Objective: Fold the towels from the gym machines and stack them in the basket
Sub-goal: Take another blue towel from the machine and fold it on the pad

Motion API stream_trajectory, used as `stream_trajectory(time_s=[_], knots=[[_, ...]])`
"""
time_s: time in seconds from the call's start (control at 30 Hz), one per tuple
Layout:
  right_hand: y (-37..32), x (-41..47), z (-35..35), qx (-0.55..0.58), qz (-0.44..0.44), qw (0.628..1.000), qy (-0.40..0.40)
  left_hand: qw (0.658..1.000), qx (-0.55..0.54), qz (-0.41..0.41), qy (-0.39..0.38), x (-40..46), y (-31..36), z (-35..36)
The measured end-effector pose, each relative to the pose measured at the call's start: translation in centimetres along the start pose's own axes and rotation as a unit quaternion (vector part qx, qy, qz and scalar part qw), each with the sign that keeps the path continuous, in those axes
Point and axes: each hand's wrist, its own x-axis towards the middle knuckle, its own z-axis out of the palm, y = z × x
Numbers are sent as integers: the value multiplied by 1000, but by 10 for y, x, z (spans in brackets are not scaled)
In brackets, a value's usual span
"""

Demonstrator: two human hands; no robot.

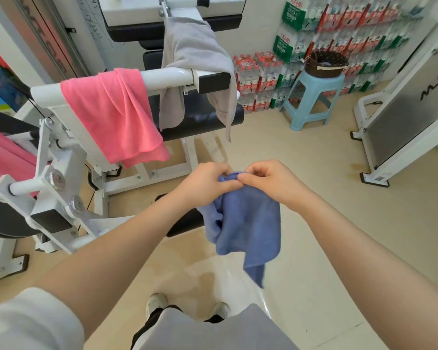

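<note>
A: Head view first. Where's the blue towel (pixel 248 221)?

B: Dead centre, held in the air above the floor (pixel 326 188), in front of the person. Both hands meet at its top edge: the left hand (pixel 204 181) pinches it from the nine o'clock side, the right hand (pixel 266 180) from three o'clock. The fingers of each are curled onto the cloth, knuckles almost touching.

A: So neither hand is free?

B: No, both are grasping the same bunched edge. The rest of the cloth hangs loose under them.

A: Which way does it run?

B: Its long axis goes from twelve down to six, top edge at the hands, a lower corner trailing toward five o'clock. It looks crumpled and partly doubled over, not yet a flat fold.

A: And what does the next move turn on?

B: I'd judge the hands need to part along the top edge, left toward nine and right toward three, to spread it before folding. Both are equally near, since they sit on the edge itself.

A: The basket (pixel 325 64)?

B: Far off at about one o'clock, on a blue stool (pixel 314 97), well apart from the hands. The right hand is on the nearer side.

A: Other towels?

B: A pink towel (pixel 114 114) draped over the machine's white bar (pixel 167 77) at ten o'clock, and a grey towel (pixel 195 54) hanging at eleven to twelve, both unfolded.
</note>
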Motion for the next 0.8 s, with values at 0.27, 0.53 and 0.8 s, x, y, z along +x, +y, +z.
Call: stream_trajectory(time_s=[0.27,0.53,0.8], knots=[[22,-12,-21,41,78,995,-49,838,-486,-234,87,-9,-22,-24],[13,1,-6,230,107,965,68,881,-371,-277,99,-3,-42,-18],[-4,2,12,194,56,978,-50,983,-170,17,-62,-8,-5,-29]])
